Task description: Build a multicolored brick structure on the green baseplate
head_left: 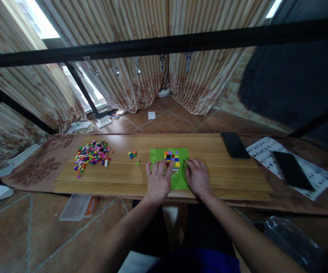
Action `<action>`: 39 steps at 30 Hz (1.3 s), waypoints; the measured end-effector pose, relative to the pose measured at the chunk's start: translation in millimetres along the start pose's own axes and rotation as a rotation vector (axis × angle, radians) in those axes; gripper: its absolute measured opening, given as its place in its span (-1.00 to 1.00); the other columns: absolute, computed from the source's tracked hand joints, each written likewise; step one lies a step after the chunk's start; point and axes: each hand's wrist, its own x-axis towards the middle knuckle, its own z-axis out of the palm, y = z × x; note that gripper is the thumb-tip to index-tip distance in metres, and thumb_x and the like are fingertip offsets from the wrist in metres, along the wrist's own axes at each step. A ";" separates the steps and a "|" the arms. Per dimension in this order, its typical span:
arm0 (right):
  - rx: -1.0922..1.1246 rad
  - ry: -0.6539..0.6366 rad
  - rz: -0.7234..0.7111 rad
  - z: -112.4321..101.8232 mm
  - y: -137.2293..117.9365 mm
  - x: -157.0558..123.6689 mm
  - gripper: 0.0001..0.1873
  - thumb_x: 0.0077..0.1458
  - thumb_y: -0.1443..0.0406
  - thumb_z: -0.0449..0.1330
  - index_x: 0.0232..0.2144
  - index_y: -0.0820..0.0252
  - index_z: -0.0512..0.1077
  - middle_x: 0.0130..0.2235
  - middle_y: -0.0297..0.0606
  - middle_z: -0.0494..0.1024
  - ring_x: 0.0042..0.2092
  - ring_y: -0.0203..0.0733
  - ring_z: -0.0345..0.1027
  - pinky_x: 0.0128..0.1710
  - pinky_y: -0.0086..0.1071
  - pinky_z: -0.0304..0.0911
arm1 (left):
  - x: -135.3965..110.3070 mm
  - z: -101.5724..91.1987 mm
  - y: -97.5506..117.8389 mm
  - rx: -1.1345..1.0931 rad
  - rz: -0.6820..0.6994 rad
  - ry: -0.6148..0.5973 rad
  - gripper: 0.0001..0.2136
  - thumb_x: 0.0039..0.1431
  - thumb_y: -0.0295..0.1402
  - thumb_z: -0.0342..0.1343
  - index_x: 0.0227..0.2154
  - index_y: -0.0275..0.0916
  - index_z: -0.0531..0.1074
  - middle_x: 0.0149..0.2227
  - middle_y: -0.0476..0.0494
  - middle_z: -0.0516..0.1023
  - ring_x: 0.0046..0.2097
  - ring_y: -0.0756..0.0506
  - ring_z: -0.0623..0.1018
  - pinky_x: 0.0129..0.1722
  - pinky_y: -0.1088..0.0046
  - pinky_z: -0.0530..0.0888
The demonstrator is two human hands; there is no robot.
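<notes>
A green studded baseplate (183,182) lies on the wooden board in front of me. On it stands a small block build (176,159) of yellow, blue, red, black and other coloured bricks. My left hand (158,184) is open, its fingers spread over the left part of the plate, with the fingertips at the build and hiding some of it. At the plate's right edge is my right hand (198,176), thumb and fingers curled together. Whatever sits between those fingertips is too small to make out.
To the left lies a heap of colourful bricks (92,154), with a few loose bricks (132,154) closer to the plate. A black phone (235,145) is on the board's right. Beyond it, another dark phone (292,170) rests on a printed sheet (262,151). A black bar (152,46) crosses above.
</notes>
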 end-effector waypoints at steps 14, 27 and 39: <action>-0.045 -0.003 -0.017 -0.1 0.2 -0.6 -0.68 0.20 0.35 0.03 -0.06 0.24 0.47 0.02 -0.08 0.49 0.00 -0.03 0.27 0.03 -0.17 0.19 | 5.4 -6.3 -1.0 -0.092 0.040 -0.094 -0.62 0.24 -0.46 -0.02 0.13 -0.21 0.35 0.01 -0.27 0.46 0.00 -0.21 0.42 0.09 0.10 0.33; -0.068 0.008 -0.050 1.4 5.6 -1.6 -0.67 0.21 0.31 0.01 -0.06 0.24 0.47 0.00 -0.08 0.50 -0.01 -0.02 0.27 0.03 -0.16 0.20 | -22.5 -7.5 -54.6 -0.294 -0.349 0.079 -0.59 0.18 -0.49 0.01 0.12 -0.24 0.31 0.02 -0.29 0.39 0.04 -0.23 0.39 0.07 0.13 0.41; -0.101 0.019 -0.082 5.6 11.8 -3.6 -0.67 0.22 0.29 0.01 -0.06 0.25 0.47 0.00 -0.08 0.50 -0.02 -0.01 0.28 0.03 -0.14 0.22 | -37.6 18.6 -107.8 -0.197 -0.580 0.020 -0.66 0.12 -0.44 0.09 0.00 -0.29 0.40 -0.04 -0.30 0.46 0.02 -0.27 0.44 0.06 0.12 0.41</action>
